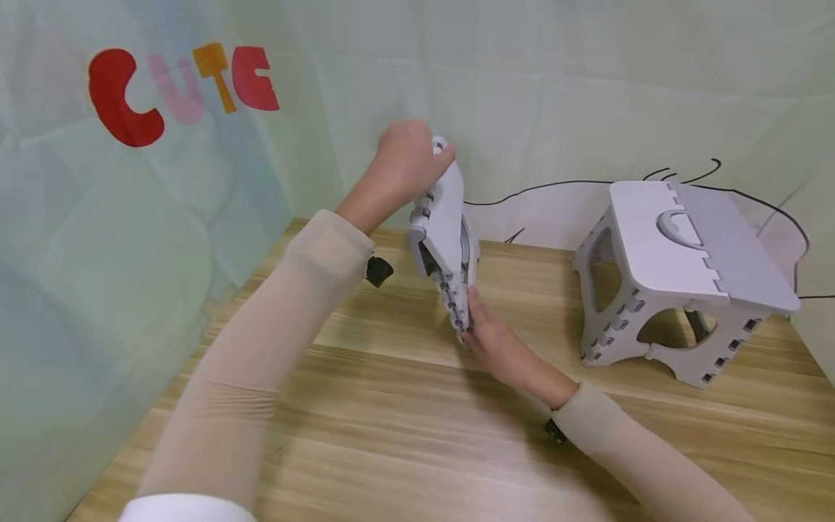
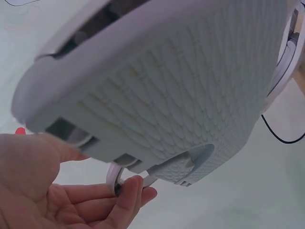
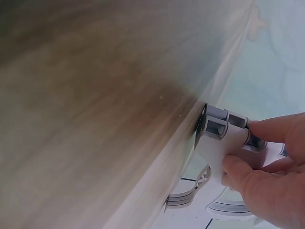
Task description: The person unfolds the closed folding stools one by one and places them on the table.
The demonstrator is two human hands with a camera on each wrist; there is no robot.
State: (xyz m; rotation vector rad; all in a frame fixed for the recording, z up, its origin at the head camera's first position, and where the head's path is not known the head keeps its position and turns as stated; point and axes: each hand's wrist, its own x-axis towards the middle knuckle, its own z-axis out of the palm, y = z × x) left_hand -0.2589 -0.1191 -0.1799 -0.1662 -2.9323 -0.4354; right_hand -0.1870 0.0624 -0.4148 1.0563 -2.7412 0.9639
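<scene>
A partly folded white and grey folding stool (image 1: 446,217) stands upright on the wooden table in the head view, its seat halves close together. My left hand (image 1: 406,161) grips it at the top. From the left wrist, the patterned seat (image 2: 190,90) fills much of the view, and the fingers of my left hand (image 2: 90,205) curl round a rim of the seat's handle opening. Low on the near side, my right hand (image 1: 499,344) holds the hinged leg edge. In the right wrist view, the thumb and fingers of my right hand (image 3: 274,183) pinch the folded legs (image 3: 233,143).
Another stool (image 1: 678,283), unfolded, stands on the table to the right. Bare wood of the table (image 1: 391,435) lies in front. A pale printed cloth backdrop (image 1: 522,94) closes off the back and sides, with coloured letters (image 1: 124,98) at the left.
</scene>
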